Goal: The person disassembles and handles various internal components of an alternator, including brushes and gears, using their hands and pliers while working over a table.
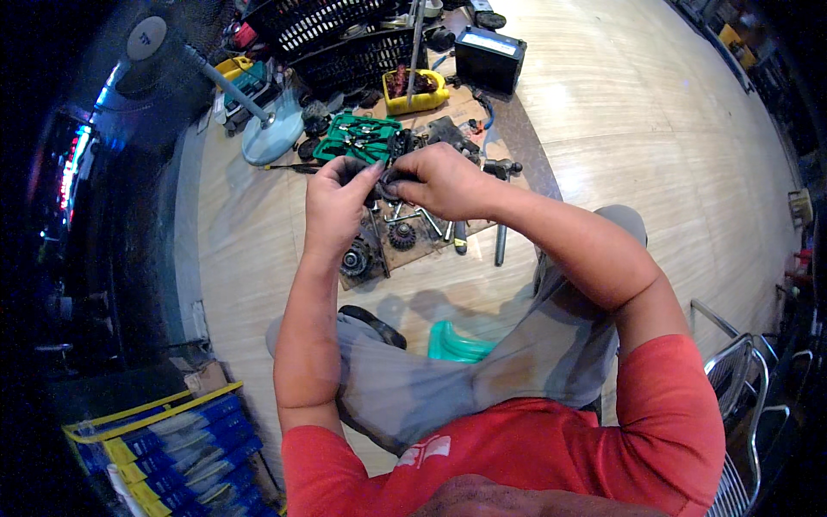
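Note:
My left hand (336,198) and my right hand (435,181) meet over the work area, fingers pinched around a small dark part (386,186) that is partly hidden by them. Beneath and around them on a stained cardboard sheet (420,258) lie a bevel gear (401,236), a larger greasy gear assembly (357,258), several silver hex keys or bolts (425,217), a hammer (501,172) and a long metal bar (500,246). Just behind my hands sits an open green tool case (355,138) with tools in it.
A standing fan (274,142) is at back left; black crates (336,56), a yellow container (415,102) of parts and a black battery (488,60) are at the back. A blue-and-yellow rack (177,444) stands lower left, a metal chair (730,379) lower right, a green stool (452,343) below.

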A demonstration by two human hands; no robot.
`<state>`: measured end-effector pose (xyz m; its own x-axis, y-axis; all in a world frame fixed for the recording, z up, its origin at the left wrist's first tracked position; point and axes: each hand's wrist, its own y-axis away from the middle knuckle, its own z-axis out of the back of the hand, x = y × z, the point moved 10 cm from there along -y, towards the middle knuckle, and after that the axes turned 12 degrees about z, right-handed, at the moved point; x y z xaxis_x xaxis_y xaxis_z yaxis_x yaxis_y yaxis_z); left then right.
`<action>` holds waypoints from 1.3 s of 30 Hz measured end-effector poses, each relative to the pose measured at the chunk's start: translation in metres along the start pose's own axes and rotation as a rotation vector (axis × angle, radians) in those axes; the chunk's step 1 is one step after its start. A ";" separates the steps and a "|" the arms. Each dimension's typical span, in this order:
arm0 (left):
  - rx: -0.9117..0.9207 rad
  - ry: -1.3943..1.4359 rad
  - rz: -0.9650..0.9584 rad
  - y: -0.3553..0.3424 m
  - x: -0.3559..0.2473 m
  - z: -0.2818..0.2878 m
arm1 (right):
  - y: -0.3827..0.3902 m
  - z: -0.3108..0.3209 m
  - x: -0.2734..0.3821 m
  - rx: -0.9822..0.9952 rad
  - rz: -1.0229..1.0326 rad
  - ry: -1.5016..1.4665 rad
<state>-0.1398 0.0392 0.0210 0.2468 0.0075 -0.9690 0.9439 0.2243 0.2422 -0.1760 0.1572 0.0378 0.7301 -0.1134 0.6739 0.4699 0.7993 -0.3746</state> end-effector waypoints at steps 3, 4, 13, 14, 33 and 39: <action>0.131 0.158 0.038 0.000 0.004 -0.004 | -0.003 -0.003 0.000 0.073 -0.025 -0.166; 0.182 0.213 0.057 0.000 0.007 -0.006 | -0.003 -0.005 -0.002 0.095 -0.057 -0.198; 0.002 0.095 -0.032 0.001 0.004 0.006 | -0.004 0.004 0.013 0.014 0.061 -0.043; -0.022 0.055 -0.045 0.002 0.002 0.006 | -0.003 0.004 0.013 0.001 0.070 -0.008; -0.263 0.055 -0.080 0.002 0.003 0.025 | 0.002 0.010 0.008 -0.160 0.072 0.069; -0.066 0.523 -0.083 -0.004 0.011 0.015 | 0.003 0.009 -0.023 -0.236 -0.155 -0.578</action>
<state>-0.1377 0.0232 0.0101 0.0136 0.4682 -0.8835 0.9358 0.3053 0.1761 -0.1961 0.1681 0.0269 0.2902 0.1719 0.9414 0.6934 0.6402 -0.3307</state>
